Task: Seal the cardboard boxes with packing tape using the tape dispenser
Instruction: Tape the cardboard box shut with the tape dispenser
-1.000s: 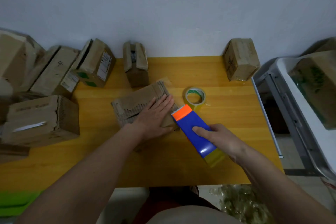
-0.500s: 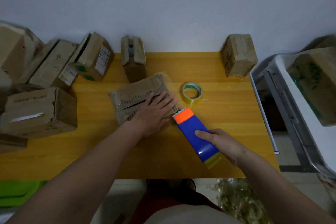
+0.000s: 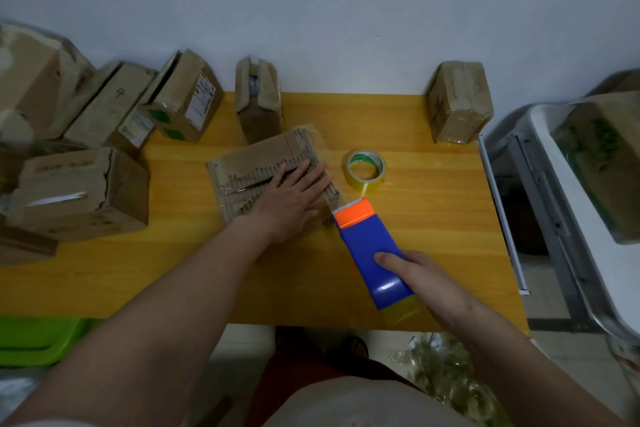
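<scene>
one box (image 3: 258, 168) under left hand (image 3: 289, 206)

Place: small parcel-packing room | Evidence: worn cardboard boxes (image 3: 79, 192) crowding wooden bench (image 3: 415, 218) against bare wall (image 3: 329, 3), tape roll (image 3: 364, 174)

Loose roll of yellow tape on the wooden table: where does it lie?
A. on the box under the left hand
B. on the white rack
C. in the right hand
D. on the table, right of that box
D: the loose roll of yellow tape lies flat on the wooden table, right of the flattened cardboard box, touched by neither hand.
</scene>
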### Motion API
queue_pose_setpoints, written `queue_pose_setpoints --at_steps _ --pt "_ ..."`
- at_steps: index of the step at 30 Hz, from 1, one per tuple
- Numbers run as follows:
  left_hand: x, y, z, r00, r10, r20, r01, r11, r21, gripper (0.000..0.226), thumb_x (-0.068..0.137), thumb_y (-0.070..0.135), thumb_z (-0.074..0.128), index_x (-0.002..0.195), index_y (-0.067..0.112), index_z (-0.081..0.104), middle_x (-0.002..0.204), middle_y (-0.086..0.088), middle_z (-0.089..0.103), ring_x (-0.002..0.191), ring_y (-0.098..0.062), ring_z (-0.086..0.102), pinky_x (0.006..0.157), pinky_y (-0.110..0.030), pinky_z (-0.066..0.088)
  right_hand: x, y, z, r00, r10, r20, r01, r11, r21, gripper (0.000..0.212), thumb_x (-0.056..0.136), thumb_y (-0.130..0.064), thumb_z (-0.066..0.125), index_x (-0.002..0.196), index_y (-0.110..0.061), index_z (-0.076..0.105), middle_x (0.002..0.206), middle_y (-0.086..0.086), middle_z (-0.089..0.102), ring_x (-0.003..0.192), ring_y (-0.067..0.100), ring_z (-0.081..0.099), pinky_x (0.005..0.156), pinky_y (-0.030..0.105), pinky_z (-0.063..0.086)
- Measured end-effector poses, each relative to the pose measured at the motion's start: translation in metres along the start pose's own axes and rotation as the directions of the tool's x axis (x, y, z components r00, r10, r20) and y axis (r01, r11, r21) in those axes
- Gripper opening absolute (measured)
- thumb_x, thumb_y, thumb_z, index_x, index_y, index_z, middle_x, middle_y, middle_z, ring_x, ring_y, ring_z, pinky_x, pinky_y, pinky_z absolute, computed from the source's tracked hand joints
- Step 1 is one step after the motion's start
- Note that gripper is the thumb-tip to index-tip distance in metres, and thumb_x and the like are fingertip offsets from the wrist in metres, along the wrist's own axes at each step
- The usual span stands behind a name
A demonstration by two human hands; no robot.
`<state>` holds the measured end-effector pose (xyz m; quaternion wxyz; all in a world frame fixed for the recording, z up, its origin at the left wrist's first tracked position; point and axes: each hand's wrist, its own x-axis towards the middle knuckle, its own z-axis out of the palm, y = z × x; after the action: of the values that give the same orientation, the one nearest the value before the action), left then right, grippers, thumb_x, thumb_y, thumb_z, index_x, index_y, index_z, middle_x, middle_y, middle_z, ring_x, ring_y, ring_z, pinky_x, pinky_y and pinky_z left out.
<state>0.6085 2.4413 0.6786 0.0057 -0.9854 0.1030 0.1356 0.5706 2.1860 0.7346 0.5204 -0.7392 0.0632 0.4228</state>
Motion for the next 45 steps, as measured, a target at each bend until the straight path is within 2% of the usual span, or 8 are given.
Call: queue_pose_setpoints --at_steps 19,26,32,35,37,40,42,45 --pt "0.001 0.016 0.003 0.983 -0.182 -0.008 0.181 0.981 -0.071 0.067 0.102 0.042 0.031 0.152 0.033 -0.013 0.160 0.008 -0.020 0.148 -0.019 -0.016 0.119 -0.048 -0.008 0.043 -0.007 -0.004 0.980 0.098 -0.175 -0.170 0.869 -0.465 0.042 0.099 -0.034 0.049 0.063 -0.014 0.038 0.061 0.004 0.040 0.053 0.017 0.037 0.054 0.029 0.027" --pt "0.000 0.017 0.004 0.981 -0.196 -0.007 0.195 0.978 -0.078 0.068 0.102 0.042 0.032 0.152 0.033 -0.014 0.160 0.006 -0.022 0.148 -0.019 -0.017 0.119 -0.047 -0.010 0.072 0.024 -0.023 0.869 -0.099 -0.485 -0.187 0.842 -0.506 0.041 0.095 -0.042 0.051 0.106 -0.003 0.053 0.102 0.019 0.062 0.094 0.037 0.060 0.072 0.036 0.041" --pt "-0.007 0.034 0.002 0.956 -0.293 0.023 0.293 0.951 -0.093 0.081 0.100 0.040 0.038 0.149 0.024 -0.024 0.154 -0.009 -0.035 0.144 -0.026 -0.027 0.119 -0.046 -0.010 0.100 0.046 -0.017 0.858 -0.065 -0.510 -0.254 0.809 -0.530 0.041 0.086 -0.042 0.066 0.097 -0.004 0.057 0.091 0.013 0.063 0.094 0.034 0.063 0.079 0.043 0.052" --pt "-0.008 0.042 0.000 0.941 -0.335 0.047 0.338 0.935 -0.111 0.085 0.099 0.032 0.041 0.148 0.013 -0.026 0.155 -0.009 -0.034 0.143 -0.026 -0.029 0.119 -0.045 -0.010 0.103 0.046 -0.013 0.813 -0.079 -0.577 -0.317 0.771 -0.552 0.057 0.080 -0.043 0.072 0.111 0.001 0.054 0.111 0.018 0.060 0.108 0.034 0.055 0.092 0.040 0.044" --pt "-0.007 0.042 -0.003 0.930 -0.359 0.077 0.367 0.920 -0.136 0.086 0.098 0.030 0.041 0.148 0.009 -0.026 0.155 -0.009 -0.033 0.143 -0.026 -0.029 0.119 -0.045 -0.011 0.095 0.036 0.002 0.736 -0.293 -0.611 -0.178 0.786 -0.592 0.049 0.085 -0.034 0.069 0.113 0.003 0.051 0.115 0.022 0.053 0.112 0.036 0.047 0.098 0.041 0.035" --pt "-0.005 0.036 -0.007 0.922 -0.367 0.123 0.383 0.909 -0.163 0.087 0.098 0.029 0.042 0.147 0.006 -0.026 0.155 -0.009 -0.033 0.143 -0.026 -0.029 0.119 -0.044 -0.011 0.077 0.014 0.045 0.637 -0.605 -0.477 0.357 0.781 -0.513 0.026 0.092 -0.012 0.051 0.113 0.003 0.055 0.112 0.019 0.055 0.108 0.034 0.051 0.097 0.045 0.041" --pt "-0.004 0.032 -0.009 0.928 -0.339 0.152 0.363 0.917 -0.166 0.088 0.099 0.030 0.043 0.147 0.005 -0.026 0.155 -0.010 -0.032 0.143 -0.026 -0.029 0.119 -0.044 -0.011 0.071 0.001 0.077 0.701 -0.625 -0.344 0.514 0.777 -0.364 0.041 0.094 -0.005 0.042 0.135 -0.001 0.045 0.137 0.014 0.047 0.130 0.025 0.042 0.112 0.038 0.032" --pt "-0.003 0.027 -0.009 0.936 -0.294 0.192 0.326 0.931 -0.163 0.087 0.100 0.033 0.042 0.147 0.005 -0.026 0.154 -0.011 -0.034 0.143 -0.027 -0.029 0.119 -0.045 -0.012 0.072 -0.019 0.104 0.831 -0.504 -0.233 0.474 0.863 -0.176 0.057 0.100 -0.003 0.036 0.151 -0.008 0.012 0.159 0.001 0.012 0.144 0.004 0.008 0.115 0.013 0.005"
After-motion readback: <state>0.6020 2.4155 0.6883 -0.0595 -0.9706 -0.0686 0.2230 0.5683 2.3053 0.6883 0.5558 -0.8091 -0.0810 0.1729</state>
